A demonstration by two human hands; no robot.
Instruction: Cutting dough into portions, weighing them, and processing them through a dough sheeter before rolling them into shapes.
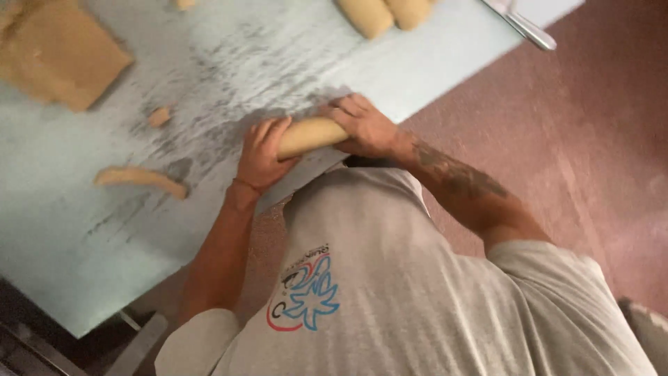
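Dough work looks partly done: two finished pale tan dough rolls (386,14) lie at the far edge of the pale blue flour-streaked desk (62,230). Left hand (261,157) and right hand (362,125) press, fingers curled loosely, on a smooth tan dough log (309,136) at the near edge. A flat slab of tan dough (59,52) and small scraps (142,179) appear unshaped.

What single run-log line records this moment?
left hand: on dough roll | right hand: on dough roll | table: floured
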